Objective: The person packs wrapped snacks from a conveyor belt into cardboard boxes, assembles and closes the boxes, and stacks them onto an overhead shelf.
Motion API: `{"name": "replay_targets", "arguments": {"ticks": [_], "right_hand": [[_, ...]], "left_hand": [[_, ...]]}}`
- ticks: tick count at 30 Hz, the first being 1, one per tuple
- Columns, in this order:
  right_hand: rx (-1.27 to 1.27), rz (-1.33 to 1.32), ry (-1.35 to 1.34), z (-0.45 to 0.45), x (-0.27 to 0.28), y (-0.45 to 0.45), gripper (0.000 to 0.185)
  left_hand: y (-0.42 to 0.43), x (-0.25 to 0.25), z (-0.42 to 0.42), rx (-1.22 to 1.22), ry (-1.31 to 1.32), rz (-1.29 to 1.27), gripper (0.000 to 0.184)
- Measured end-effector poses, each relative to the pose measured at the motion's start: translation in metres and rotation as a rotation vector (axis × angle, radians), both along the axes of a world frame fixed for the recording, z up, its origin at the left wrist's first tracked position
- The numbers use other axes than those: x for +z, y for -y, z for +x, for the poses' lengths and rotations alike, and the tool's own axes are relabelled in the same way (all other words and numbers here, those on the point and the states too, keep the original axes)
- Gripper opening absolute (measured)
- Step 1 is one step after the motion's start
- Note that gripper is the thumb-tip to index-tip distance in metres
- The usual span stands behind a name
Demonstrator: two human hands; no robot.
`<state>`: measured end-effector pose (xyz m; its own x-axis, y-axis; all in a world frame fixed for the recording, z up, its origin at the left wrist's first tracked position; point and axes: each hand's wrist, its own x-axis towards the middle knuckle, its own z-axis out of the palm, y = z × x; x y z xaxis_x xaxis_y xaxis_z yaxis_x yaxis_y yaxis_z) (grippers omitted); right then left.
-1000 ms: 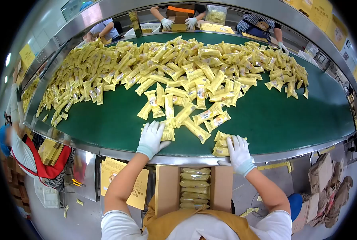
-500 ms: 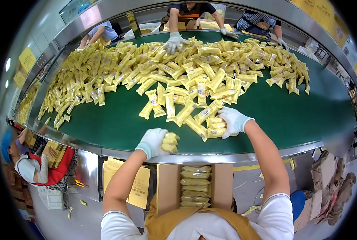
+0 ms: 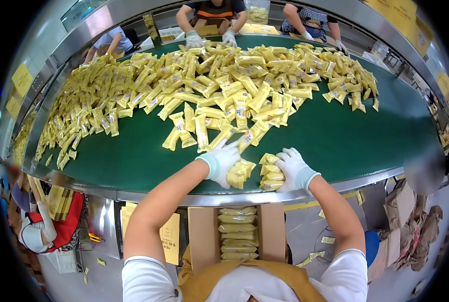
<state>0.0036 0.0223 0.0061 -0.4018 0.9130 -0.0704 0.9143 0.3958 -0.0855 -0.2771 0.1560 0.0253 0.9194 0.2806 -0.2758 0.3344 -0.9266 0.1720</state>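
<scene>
My left hand point(image 3: 223, 163), in a white glove with a pale blue cuff, is closed around a small bunch of yellow wrapped packets point(image 3: 239, 174) near the belt's front edge. Just to the right, my right hand point(image 3: 296, 170), gloved the same way, grips a short stack of similar packets point(image 3: 271, 173) from its outer side. A narrow gap separates the two bunches. Below them, against my apron, an open cardboard box point(image 3: 203, 234) contains a row of flat-laid yellow packets point(image 3: 237, 228).
A large heap of yellow packets point(image 3: 149, 83) covers much of the green belt point(image 3: 335, 146). A metal rim point(image 3: 194, 200) runs along its front. Across the belt, co-workers' gloved hands point(image 3: 194, 39) touch the heap. Crumpled brown paper point(image 3: 410, 226) lies at lower right.
My left hand has moved right and slightly up, close to my right hand. My right hand has drawn its stack away from the loose packets. The opposite co-worker's hands have come together.
</scene>
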Motion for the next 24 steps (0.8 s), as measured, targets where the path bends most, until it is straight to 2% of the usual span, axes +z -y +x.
{"name": "replay_targets", "arguments": {"ticks": [1,3,4,6,7,10,11,14,15,16,18,19,20,21,22,24], "right_hand": [[0.017,0.053,0.003,0.004,-0.005,0.006,0.079],[-0.021,-0.016,-0.130,0.008,-0.013,0.011,0.087],[-0.037,-0.049,-0.196,0.008,-0.014,0.013,0.092],[-0.164,-0.067,-0.154,-0.001,-0.011,0.019,0.102],[-0.228,-0.075,-0.132,-0.007,-0.009,0.022,0.108],[-0.354,-0.039,-0.050,-0.022,-0.016,0.024,0.117],[-0.374,-0.078,-0.025,-0.025,-0.014,0.023,0.117],[-0.518,-0.179,-0.003,-0.033,-0.007,0.017,0.118],[-0.577,-0.180,-0.079,-0.032,-0.010,0.016,0.118],[-0.642,-0.159,-0.301,-0.029,-0.012,0.018,0.101],[-0.735,-0.692,-1.604,-0.021,0.002,0.027,0.076],[-0.798,-0.778,-1.957,-0.025,0.014,0.038,0.058],[-0.725,-0.707,-2.089,-0.036,0.039,0.049,0.056],[-0.705,-0.679,-2.167,-0.041,0.051,0.059,0.056],[-0.683,-0.653,-2.246,-0.047,0.059,0.070,0.056],[-0.691,-0.679,-2.305,-0.062,0.082,0.091,0.057]], "left_hand": [[0.005,-0.002,-0.003,-0.009,-0.021,0.032,0.087],[0.013,-0.001,-0.010,-0.022,-0.067,0.040,0.082],[0.017,-0.003,-0.015,0.008,-0.013,0.039,0.083],[0.027,-0.007,-0.024,0.068,0.091,0.039,0.083],[0.034,-0.005,-0.027,0.126,0.088,0.074,0.097],[0.045,-0.012,-0.027,0.225,0.138,0.234,0.113],[0.044,-0.011,-0.025,0.222,0.065,0.189,0.122],[0.046,-0.003,-0.020,0.261,-0.061,0.149,0.122],[0.050,-0.004,-0.022,0.312,-0.033,0.139,0.122],[0.053,-0.007,-0.026,0.360,-0.007,0.128,0.122],[0.058,-0.005,-0.033,0.501,0.075,0.040,0.122],[0.060,0.005,-0.038,0.597,0.133,-0.036,0.122],[0.060,0.010,-0.045,0.695,0.190,-0.114,0.122],[0.056,-0.019,-0.061,0.808,0.438,-0.080,0.122],[0.042,-0.049,-0.078,0.862,0.693,-0.224,0.111],[0.029,-0.037,-0.105,1.095,0.806,-1.003,0.079]]}}
